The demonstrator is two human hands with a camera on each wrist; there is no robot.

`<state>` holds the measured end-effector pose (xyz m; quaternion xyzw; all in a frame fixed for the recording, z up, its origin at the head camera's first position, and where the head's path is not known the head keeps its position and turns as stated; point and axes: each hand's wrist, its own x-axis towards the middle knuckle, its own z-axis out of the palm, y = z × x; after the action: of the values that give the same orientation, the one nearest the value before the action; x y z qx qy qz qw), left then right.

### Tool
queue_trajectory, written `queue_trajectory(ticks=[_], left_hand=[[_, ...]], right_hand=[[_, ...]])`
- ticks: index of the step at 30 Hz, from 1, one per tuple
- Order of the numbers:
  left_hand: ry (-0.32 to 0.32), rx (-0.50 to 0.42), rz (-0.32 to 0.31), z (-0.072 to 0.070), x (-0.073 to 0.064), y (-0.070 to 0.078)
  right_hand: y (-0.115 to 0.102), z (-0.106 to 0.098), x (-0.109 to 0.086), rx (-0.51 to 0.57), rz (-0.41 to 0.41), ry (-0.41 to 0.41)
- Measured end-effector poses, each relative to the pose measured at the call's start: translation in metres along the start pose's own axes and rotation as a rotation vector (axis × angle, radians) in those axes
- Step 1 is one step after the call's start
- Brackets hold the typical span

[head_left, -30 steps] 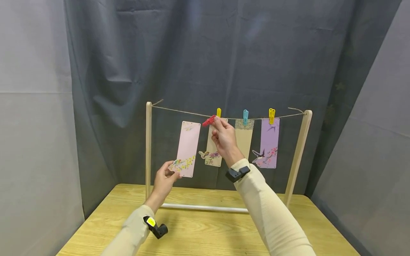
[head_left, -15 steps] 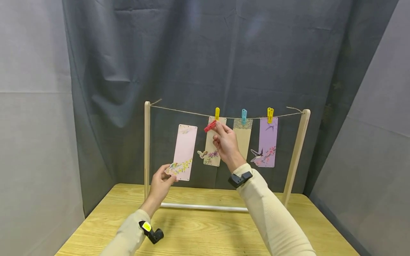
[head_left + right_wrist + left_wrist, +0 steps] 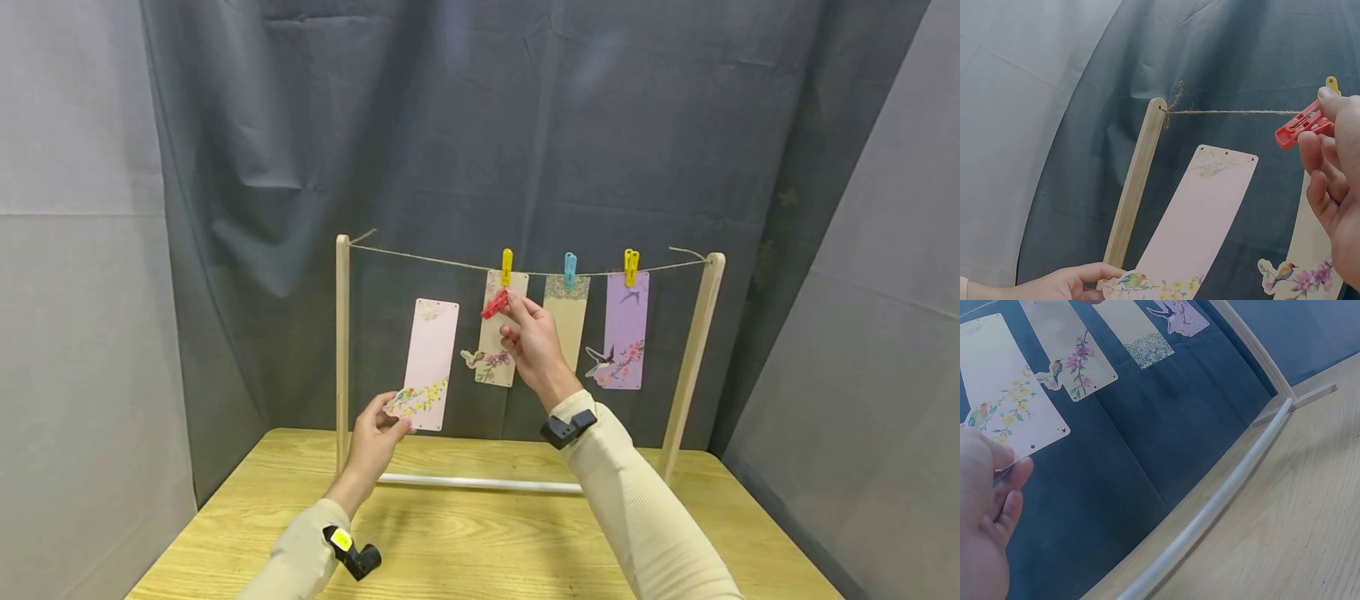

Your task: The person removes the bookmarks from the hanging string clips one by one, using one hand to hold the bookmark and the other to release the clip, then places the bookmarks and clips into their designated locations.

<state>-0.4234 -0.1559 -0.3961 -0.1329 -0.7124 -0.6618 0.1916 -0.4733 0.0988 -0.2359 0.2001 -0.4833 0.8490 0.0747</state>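
Note:
My left hand [image 3: 373,437] pinches the lower left corner of a pink bookmark [image 3: 432,346] printed with a bird and yellow flowers. The bookmark is nearly upright, its top edge below the string [image 3: 1229,112] and apart from it. Between thumb and fingers of my right hand [image 3: 536,343] is a red clothespin [image 3: 1304,125], held in front of a cream bookmark [image 3: 492,333]. A yellow clothespin [image 3: 507,267] fastens that cream bookmark to the string. Further right hang a beige bookmark [image 3: 567,329] under a blue clothespin [image 3: 571,268] and a purple bookmark [image 3: 624,325] under another yellow clothespin [image 3: 632,265].
Two wooden posts, left [image 3: 342,350] and right [image 3: 693,358], carry the string over a wooden table [image 3: 480,542]. A white rod [image 3: 1210,519] joins them low down. Dark grey cloth [image 3: 420,150] hangs behind, with pale panels [image 3: 82,292] at the sides.
The pink bookmark and my left hand have come down slightly, away from the string. My right hand has lowered a little too, with the red clothespin still in its fingers.

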Motion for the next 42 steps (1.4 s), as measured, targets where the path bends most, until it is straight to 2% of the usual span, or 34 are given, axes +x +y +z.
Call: queue_trajectory(ticks=[10, 17, 33, 42], left_hand=[[0.022, -0.001, -0.014, -0.003, -0.005, -0.007], [0.026, -0.012, -0.049, -0.005, -0.012, -0.013], [0.038, -0.005, -0.028, -0.005, -0.029, -0.028], [0.034, -0.001, -0.058, -0.009, -0.039, -0.030]], right_hand=[[0.002, -0.012, -0.006, -0.013, 0.014, -0.031], [0.001, -0.018, -0.009, -0.032, 0.018, -0.041], [-0.001, -0.032, -0.019, -0.051, 0.033, -0.038], [0.005, -0.039, -0.026, -0.058, 0.043, -0.038]])
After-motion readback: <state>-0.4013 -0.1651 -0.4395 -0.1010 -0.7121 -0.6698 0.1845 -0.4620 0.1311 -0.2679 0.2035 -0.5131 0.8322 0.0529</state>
